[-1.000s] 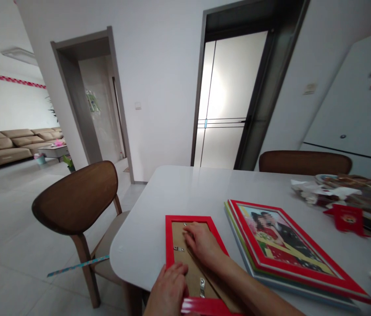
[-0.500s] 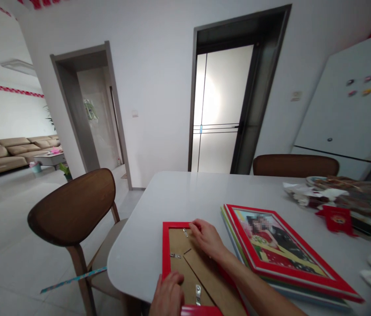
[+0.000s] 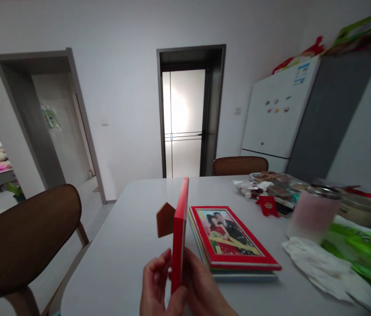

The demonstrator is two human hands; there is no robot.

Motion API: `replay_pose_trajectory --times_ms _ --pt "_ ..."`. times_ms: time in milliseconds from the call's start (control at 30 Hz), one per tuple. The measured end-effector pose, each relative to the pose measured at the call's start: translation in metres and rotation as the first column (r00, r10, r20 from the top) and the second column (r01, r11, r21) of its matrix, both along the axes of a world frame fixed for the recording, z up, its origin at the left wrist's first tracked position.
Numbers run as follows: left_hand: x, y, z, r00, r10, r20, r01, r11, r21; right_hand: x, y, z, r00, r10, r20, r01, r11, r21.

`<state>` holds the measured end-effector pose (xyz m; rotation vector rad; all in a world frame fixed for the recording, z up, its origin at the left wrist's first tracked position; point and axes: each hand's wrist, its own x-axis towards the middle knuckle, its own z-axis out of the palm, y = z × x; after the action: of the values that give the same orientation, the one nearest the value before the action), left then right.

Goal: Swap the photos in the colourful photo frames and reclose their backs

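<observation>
Upright red photo frame [image 3: 179, 237] L of photo-frame stack [image 3: 234, 261], table edge [image 3: 96, 248] farther L; L hand [image 3: 155, 281] & R hand [image 3: 203, 285] fingers narrow, gripping frame's lower end

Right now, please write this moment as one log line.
left hand: holds frame | right hand: holds frame | frame: upright, edge-on | stand: sticking out | stack: on table

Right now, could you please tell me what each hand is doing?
Left hand: holding the upright red frame.
Right hand: also on it.
</observation>
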<state>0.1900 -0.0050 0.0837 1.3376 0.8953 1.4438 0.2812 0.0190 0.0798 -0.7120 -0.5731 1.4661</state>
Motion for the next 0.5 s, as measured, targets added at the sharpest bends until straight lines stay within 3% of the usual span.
replay_pose_trajectory --times_ms 100,167,233,367,500 --pt "0.012 0.010 0.032 1.000 -0.021 0.018 0.021 1.000 0.012 0.058 0.005 0.021 0.986 -0.139 0.093 0.140 0.990 -0.007" --pt "0.024 0.017 0.048 0.991 -0.098 0.089 0.101 0.995 -0.023 0.104 0.010 0.031 0.956 -0.134 0.261 0.154 0.986 -0.060" --pt "0.043 0.023 0.052 0.972 -0.181 0.147 0.190 0.981 -0.049 0.146 0.014 0.037 0.887 -0.103 0.451 0.160 0.983 -0.089" --pt "0.083 0.037 0.028 0.947 -0.292 0.133 0.301 0.952 -0.052 0.201 0.023 0.040 0.665 -0.101 0.740 0.244 0.966 -0.087" --pt "0.099 0.046 -0.004 0.974 -0.184 -0.130 0.181 0.983 -0.037 0.221 0.034 0.028 0.569 -0.113 0.815 0.305 0.949 -0.082"
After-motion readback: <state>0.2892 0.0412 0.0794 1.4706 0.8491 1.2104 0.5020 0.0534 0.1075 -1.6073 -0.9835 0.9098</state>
